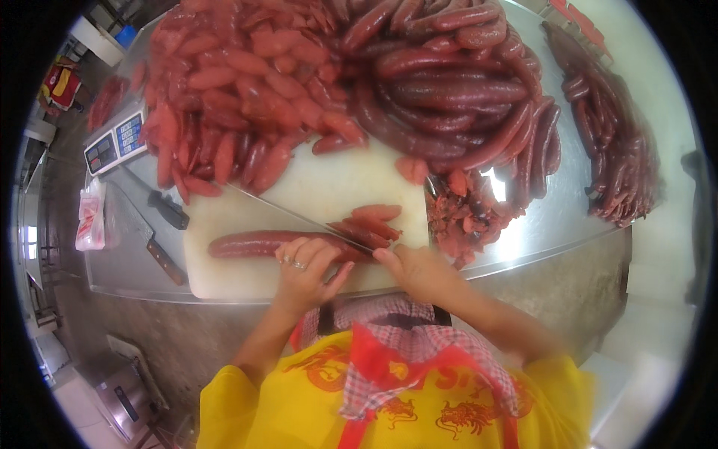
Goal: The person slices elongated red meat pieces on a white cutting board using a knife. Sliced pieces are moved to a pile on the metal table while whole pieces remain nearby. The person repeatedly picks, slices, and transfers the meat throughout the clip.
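With the cutting board (224, 278) taken as the dial and 12 o'clock set away from the person, the sausage (243, 244) is laid across its near part, from about 8 to 4 o'clock. The greatest hazard is judged to be a cut: the blade of the knife (292, 212) is angled just beyond the left hand (308, 266), and a slip on the moist-looking skin could bring its edge onto the fingers. If pressure were applied off-centre, the round sausage could be rolled. The cut pieces (374, 222) at 3 o'clock could be nudged into the scrap pile (467, 217) on the bench (535, 238) beyond them.

The left forearm (263, 337) is brought in from 7 o'clock, palm down; its grip is half closed over the sausage, fingers bent across it and thumb spread toward 3 o'clock. Whether the thumb is pressed to it cannot be told. The right forearm (505, 322) is brought in from 4 o'clock, and the right hand (417, 271) is wrapped around the mostly hidden knife handle, the blade being pointed toward 10 o'clock.
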`<act>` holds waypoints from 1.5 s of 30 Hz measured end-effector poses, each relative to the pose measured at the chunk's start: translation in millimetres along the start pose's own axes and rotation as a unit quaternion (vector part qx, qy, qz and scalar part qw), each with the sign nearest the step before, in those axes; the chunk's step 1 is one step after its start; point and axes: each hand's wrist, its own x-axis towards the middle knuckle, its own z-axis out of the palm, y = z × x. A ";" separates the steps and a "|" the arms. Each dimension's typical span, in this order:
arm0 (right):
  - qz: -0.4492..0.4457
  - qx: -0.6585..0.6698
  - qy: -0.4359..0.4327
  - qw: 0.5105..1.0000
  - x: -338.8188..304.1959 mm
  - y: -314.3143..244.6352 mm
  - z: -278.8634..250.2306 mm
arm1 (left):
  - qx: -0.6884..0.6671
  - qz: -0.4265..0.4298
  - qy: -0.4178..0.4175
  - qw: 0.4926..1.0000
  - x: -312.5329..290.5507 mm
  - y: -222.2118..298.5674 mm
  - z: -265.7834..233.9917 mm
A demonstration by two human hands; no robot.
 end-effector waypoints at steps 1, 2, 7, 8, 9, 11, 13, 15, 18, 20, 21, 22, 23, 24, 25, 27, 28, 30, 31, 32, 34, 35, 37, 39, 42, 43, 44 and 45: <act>-0.059 -0.002 0.037 0.998 -5.5 -1.2 -6.1 | -0.003 0.000 0.009 1.000 -0.1 -1.8 -1.4; -0.047 -0.043 0.009 0.998 -17.3 -0.6 -14.4 | 0.000 0.002 0.005 1.000 -0.4 -3.1 -2.7; 0.151 0.003 -0.063 0.986 -123.1 -0.2 -52.4 | 0.007 -0.025 -0.008 1.000 -0.6 -4.3 -3.1; 0.141 0.014 -0.049 0.989 -128.1 0.0 -50.4 | 0.002 -0.023 0.006 1.000 -0.6 -4.0 -2.2; 0.140 0.019 -0.043 0.989 -128.6 -1.2 -47.3 | -0.003 -0.026 0.008 1.000 -0.6 -3.6 -1.4; 0.101 0.031 -0.004 0.994 -108.4 -4.0 -34.5 | -0.008 -0.030 0.013 0.999 -1.4 -2.7 0.3; 0.069 0.022 0.027 0.997 -58.3 -7.3 -9.8 | -0.007 -0.038 0.018 0.999 -2.7 -1.6 1.3; 0.063 0.015 0.017 0.998 -16.7 -16.3 3.5 | -0.006 -0.022 0.019 1.000 -3.8 -1.8 0.7; 0.052 0.056 -0.019 0.997 3.1 -20.9 1.8 | 0.004 -0.008 0.010 1.000 -3.9 -5.4 -4.0; 0.035 0.053 -0.013 0.998 -10.1 -22.6 -10.8 | 0.006 -0.006 0.008 1.000 -2.3 -10.6 -7.8; 0.018 0.035 0.002 0.999 -29.3 -20.3 -18.6 | 0.003 -0.014 0.006 1.000 -1.9 -13.2 -10.0; 0.024 0.011 0.001 1.000 -46.9 -17.7 -24.5 | -0.007 -0.031 0.010 0.999 -1.9 -14.9 -11.5; 0.056 0.059 -0.001 0.997 -66.8 -15.5 -30.6 | 0.003 -0.021 0.005 1.000 -2.1 -16.2 -12.3; 0.132 0.096 -0.031 0.986 -90.0 -13.8 -37.3 | 0.006 -0.020 0.004 1.000 -2.6 -16.9 -13.0; 0.133 0.068 -0.044 0.988 -108.2 -12.0 -40.2 | 0.011 -0.015 0.001 1.000 -3.2 -17.2 -13.1; 0.154 0.042 -0.063 0.985 -119.9 -8.3 -36.9 | 0.003 -0.026 0.003 1.000 -5.0 -16.3 -12.4; 0.153 0.048 -0.059 0.985 -116.0 -8.6 -32.6 | -0.003 -0.023 0.008 1.000 -6.0 -15.6 -11.8; 0.112 0.051 -0.008 0.992 -87.0 -12.3 -16.0 | -0.009 -0.037 0.008 0.999 -7.8 -14.4 -10.2; 0.097 0.038 0.024 0.994 -57.5 -16.0 -3.4 | -0.014 -0.056 0.006 0.998 -8.6 -13.9 -10.2; 0.064 0.026 0.025 0.997 -31.3 -20.7 5.1 | -0.011 -0.035 0.012 0.999 -9.4 -13.4 -10.3; 0.062 0.015 -0.010 0.998 6.7 -28.5 14.4 | -0.010 -0.022 0.013 1.000 -10.0 -13.9 -12.2; 0.066 0.027 -0.031 0.997 18.3 -30.4 17.3 | -0.006 -0.016 0.012 1.000 -10.0 -14.4 -14.0; 0.023 0.007 -0.025 0.999 18.4 -30.2 15.4 | -0.001 0.001 0.008 1.000 -9.2 -18.1 -18.8; -0.062 -0.077 0.010 0.995 -8.9 -22.9 5.7 | 0.010 -0.020 0.007 1.000 -8.5 -22.9 -24.0; 0.012 0.031 -0.003 0.999 -82.8 -7.7 -14.4 | 0.014 -0.033 -0.002 0.999 -9.8 -26.4 -27.1; 0.024 -0.006 -0.038 0.999 -103.4 -4.6 -22.1 | 0.014 -0.038 -0.009 0.999 -10.4 -27.5 -27.2; 0.068 0.004 -0.057 0.996 -115.6 -1.9 -25.8 | 0.012 -0.029 0.002 1.000 -11.1 -28.0 -26.8; 0.113 0.017 -0.075 0.991 -125.7 0.3 -29.0 | 0.009 -0.027 0.006 1.000 -12.1 -28.1 -25.8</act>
